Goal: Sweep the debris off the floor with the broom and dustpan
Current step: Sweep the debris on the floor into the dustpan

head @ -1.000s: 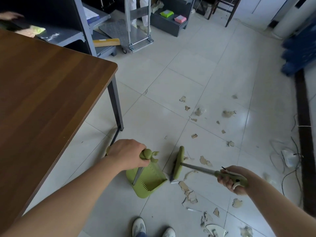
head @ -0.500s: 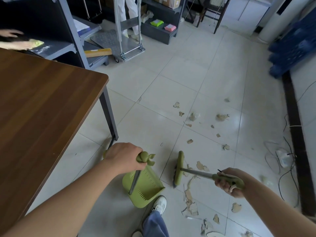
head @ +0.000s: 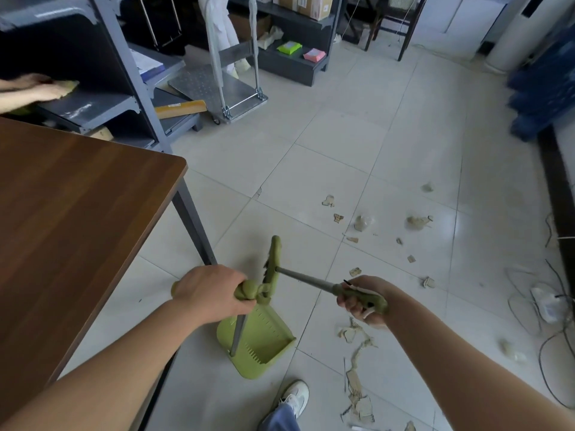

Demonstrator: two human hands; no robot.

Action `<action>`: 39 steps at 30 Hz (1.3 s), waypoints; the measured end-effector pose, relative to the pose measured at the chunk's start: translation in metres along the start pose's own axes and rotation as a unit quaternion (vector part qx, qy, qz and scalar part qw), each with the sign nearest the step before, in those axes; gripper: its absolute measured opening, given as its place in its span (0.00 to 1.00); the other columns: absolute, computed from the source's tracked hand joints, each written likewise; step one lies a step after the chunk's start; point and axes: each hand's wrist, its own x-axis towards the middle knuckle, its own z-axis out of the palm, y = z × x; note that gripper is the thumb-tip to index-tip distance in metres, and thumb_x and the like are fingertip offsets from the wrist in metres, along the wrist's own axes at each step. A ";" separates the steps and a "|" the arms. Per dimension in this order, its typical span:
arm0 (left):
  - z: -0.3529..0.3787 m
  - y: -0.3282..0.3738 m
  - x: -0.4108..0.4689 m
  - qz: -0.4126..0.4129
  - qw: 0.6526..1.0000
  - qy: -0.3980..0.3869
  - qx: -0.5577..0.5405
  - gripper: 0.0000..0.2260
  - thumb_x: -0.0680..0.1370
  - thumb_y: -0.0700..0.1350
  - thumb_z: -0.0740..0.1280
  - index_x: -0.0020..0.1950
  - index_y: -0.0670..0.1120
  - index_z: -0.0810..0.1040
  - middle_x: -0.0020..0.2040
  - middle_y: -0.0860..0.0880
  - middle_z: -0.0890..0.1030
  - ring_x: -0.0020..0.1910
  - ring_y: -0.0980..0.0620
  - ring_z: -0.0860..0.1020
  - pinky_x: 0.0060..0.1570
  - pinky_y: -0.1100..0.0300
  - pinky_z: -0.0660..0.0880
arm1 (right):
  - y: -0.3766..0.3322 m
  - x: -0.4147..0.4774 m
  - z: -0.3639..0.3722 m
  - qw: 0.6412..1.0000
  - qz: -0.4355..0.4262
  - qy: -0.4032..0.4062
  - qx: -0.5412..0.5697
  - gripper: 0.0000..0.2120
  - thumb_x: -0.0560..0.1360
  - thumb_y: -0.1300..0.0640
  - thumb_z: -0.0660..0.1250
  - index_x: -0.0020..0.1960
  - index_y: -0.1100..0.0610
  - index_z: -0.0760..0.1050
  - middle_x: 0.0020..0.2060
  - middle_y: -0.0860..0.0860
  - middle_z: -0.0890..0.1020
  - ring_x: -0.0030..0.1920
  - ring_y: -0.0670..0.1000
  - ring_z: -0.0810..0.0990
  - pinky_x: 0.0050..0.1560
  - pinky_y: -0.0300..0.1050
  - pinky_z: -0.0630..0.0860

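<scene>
My left hand (head: 211, 292) grips the top of the green dustpan's handle; the dustpan (head: 259, 340) rests on the floor below it, beside the table leg. My right hand (head: 362, 301) holds the green grip of the broom, whose grey shaft runs up-left to the green broom head (head: 273, 259), lifted above the dustpan. Torn cardboard debris (head: 354, 337) lies in a trail under my right hand, and more scraps (head: 361, 223) are scattered on the tiles farther away.
A brown wooden table (head: 77, 219) fills the left. Grey shelving (head: 93, 104) stands behind it, where another person's hand (head: 34, 88) wipes a shelf. A metal hand trolley (head: 224, 88) sits farther back. Cables (head: 547, 306) lie at right. My shoe (head: 294, 396) is below.
The broom head has lifted off the floor and swung left, now above the dustpan. My view and foot moved forward; the dustpan stays on the floor.
</scene>
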 end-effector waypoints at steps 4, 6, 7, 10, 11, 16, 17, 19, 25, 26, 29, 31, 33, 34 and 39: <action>0.000 0.006 0.018 0.011 1.000 -0.012 0.021 0.17 0.72 0.66 0.63 0.47 0.54 0.78 0.39 0.54 0.77 0.40 0.50 0.76 0.32 0.60 0.68 | -0.016 0.014 -0.006 1.000 0.009 0.003 0.017 0.12 0.80 0.61 0.52 0.41 0.62 0.70 0.25 0.55 0.74 0.16 0.47 0.70 0.14 0.31 0.64; -0.001 0.010 0.027 0.017 0.999 -0.017 0.032 0.16 0.72 0.65 0.63 0.45 0.54 0.77 0.37 0.55 0.74 0.40 0.51 0.75 0.31 0.60 0.66 | -0.021 0.017 -0.018 0.999 0.018 0.009 0.025 0.11 0.80 0.61 0.53 0.42 0.63 0.70 0.26 0.55 0.73 0.16 0.47 0.70 0.14 0.31 0.65; -0.001 0.011 0.031 0.020 0.999 -0.020 0.034 0.15 0.73 0.65 0.63 0.43 0.54 0.75 0.36 0.55 0.73 0.40 0.51 0.75 0.31 0.60 0.65 | -0.023 0.017 -0.027 0.999 0.023 0.011 0.036 0.11 0.79 0.61 0.54 0.42 0.63 0.70 0.26 0.55 0.73 0.16 0.47 0.70 0.14 0.31 0.65; -0.001 0.018 0.048 0.027 0.999 -0.023 0.028 0.15 0.71 0.66 0.62 0.39 0.55 0.72 0.33 0.56 0.71 0.40 0.51 0.76 0.35 0.58 0.69 | -0.030 0.006 -0.058 0.997 0.032 0.029 0.057 0.11 0.80 0.61 0.54 0.42 0.64 0.70 0.25 0.56 0.73 0.15 0.48 0.70 0.13 0.32 0.66; -0.001 0.022 0.054 0.031 0.999 -0.025 0.024 0.15 0.71 0.66 0.62 0.40 0.54 0.72 0.33 0.56 0.72 0.40 0.51 0.76 0.35 0.58 0.69 | -0.031 0.000 -0.069 0.997 0.034 0.039 0.058 0.10 0.80 0.60 0.55 0.43 0.64 0.70 0.26 0.56 0.73 0.15 0.48 0.70 0.13 0.32 0.66; -0.011 0.049 0.086 0.078 0.996 -0.035 0.023 0.15 0.71 0.65 0.63 0.42 0.54 0.74 0.37 0.56 0.76 0.40 0.51 0.76 0.29 0.59 0.64 | -0.025 -0.028 -0.119 0.992 0.030 0.070 0.096 0.11 0.80 0.60 0.55 0.44 0.65 0.70 0.26 0.58 0.74 0.15 0.48 0.69 0.13 0.33 0.65; -0.013 0.055 0.093 0.085 0.996 -0.035 0.022 0.15 0.72 0.65 0.63 0.41 0.54 0.73 0.37 0.55 0.76 0.40 0.50 0.76 0.29 0.59 0.63 | -0.024 -0.033 -0.128 0.992 0.029 0.079 0.099 0.11 0.80 0.60 0.55 0.44 0.65 0.70 0.25 0.58 0.73 0.14 0.49 0.69 0.12 0.32 0.65; -0.017 0.065 0.105 0.093 0.995 -0.038 0.015 0.15 0.72 0.65 0.63 0.39 0.54 0.72 0.36 0.55 0.74 0.40 0.50 0.76 0.31 0.59 0.65 | -0.021 -0.044 -0.143 0.989 0.028 0.092 0.109 0.10 0.80 0.60 0.55 0.46 0.66 0.70 0.25 0.58 0.73 0.14 0.49 0.68 0.12 0.33 0.65; -0.027 0.097 0.137 0.127 0.991 -0.042 0.002 0.15 0.72 0.64 0.64 0.38 0.53 0.72 0.35 0.56 0.75 0.38 0.51 0.76 0.32 0.59 0.68 | -0.014 -0.061 -0.180 0.983 0.022 0.118 0.141 0.08 0.80 0.61 0.54 0.48 0.65 0.69 0.28 0.59 0.72 0.15 0.49 0.69 0.12 0.35 0.66; -0.029 0.101 0.140 0.132 0.991 -0.038 0.003 0.15 0.72 0.64 0.64 0.39 0.53 0.73 0.35 0.56 0.75 0.38 0.51 0.77 0.31 0.60 0.68 | -0.012 -0.063 -0.185 0.982 0.022 0.122 0.145 0.08 0.80 0.61 0.55 0.49 0.65 0.69 0.28 0.59 0.73 0.15 0.50 0.69 0.12 0.35 0.66; -0.034 0.111 0.147 0.139 0.990 -0.030 0.005 0.15 0.72 0.63 0.64 0.42 0.52 0.76 0.36 0.55 0.78 0.38 0.52 0.77 0.28 0.61 0.65 | -0.007 -0.064 -0.200 0.979 0.027 0.120 0.160 0.08 0.79 0.61 0.55 0.47 0.64 0.70 0.28 0.59 0.73 0.16 0.49 0.69 0.12 0.35 0.66; -0.037 0.116 0.150 0.143 0.989 -0.026 0.005 0.15 0.71 0.63 0.64 0.42 0.52 0.77 0.37 0.54 0.79 0.37 0.52 0.77 0.27 0.62 0.65 | -0.005 -0.064 -0.207 0.978 0.026 0.120 0.167 0.10 0.79 0.61 0.55 0.45 0.64 0.72 0.27 0.58 0.73 0.16 0.49 0.69 0.12 0.35 0.66; -0.040 0.119 0.153 0.146 0.989 -0.026 0.006 0.15 0.71 0.63 0.64 0.43 0.52 0.77 0.37 0.54 0.79 0.37 0.52 0.77 0.27 0.62 0.64 | -0.004 -0.064 -0.208 0.978 0.024 0.123 0.166 0.10 0.79 0.62 0.54 0.46 0.64 0.72 0.27 0.58 0.73 0.16 0.49 0.70 0.13 0.36 0.67; -0.042 0.120 0.154 0.148 0.989 -0.026 0.009 0.15 0.72 0.63 0.64 0.43 0.52 0.77 0.38 0.54 0.79 0.37 0.52 0.77 0.27 0.62 0.64 | -0.005 -0.064 -0.206 0.978 0.023 0.123 0.166 0.10 0.79 0.62 0.54 0.47 0.64 0.72 0.27 0.58 0.73 0.16 0.49 0.70 0.13 0.36 0.67; -0.050 0.118 0.167 0.157 0.987 -0.029 0.014 0.15 0.72 0.64 0.64 0.42 0.52 0.76 0.37 0.55 0.78 0.37 0.52 0.77 0.27 0.62 0.63 | -0.015 -0.067 -0.190 0.979 0.015 0.125 0.162 0.09 0.79 0.63 0.53 0.48 0.63 0.71 0.28 0.58 0.72 0.16 0.49 0.70 0.13 0.35 0.66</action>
